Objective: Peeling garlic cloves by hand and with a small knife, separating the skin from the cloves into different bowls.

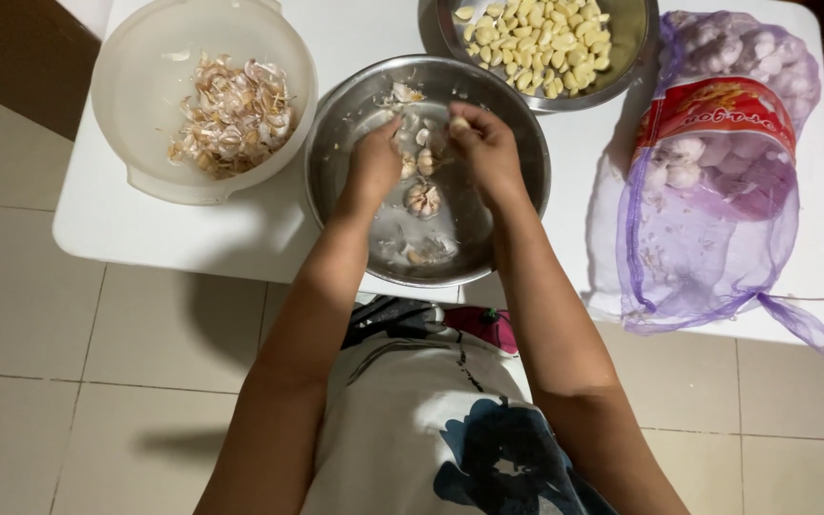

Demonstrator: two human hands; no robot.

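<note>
Both my hands hover over a steel bowl (336, 124) in the middle of the white table (116, 219). My left hand (375, 160) is curled, with garlic pieces (424, 160) at its fingertips. A pale garlic clove (459, 123) is pinched in the fingers of my right hand (488, 151). A partly broken garlic bulb (422, 199) lies in the bowl below my hands, and a few cloves and skins (422, 252) rest near the bowl's front.
A white plastic bowl (135, 105) of garlic skins (234, 114) stands at the left. A steel dish (631, 38) of peeled cloves (541, 38) sits at the back. A purple mesh sack (717, 191) of garlic bulbs lies at the right. Tiled floor lies below.
</note>
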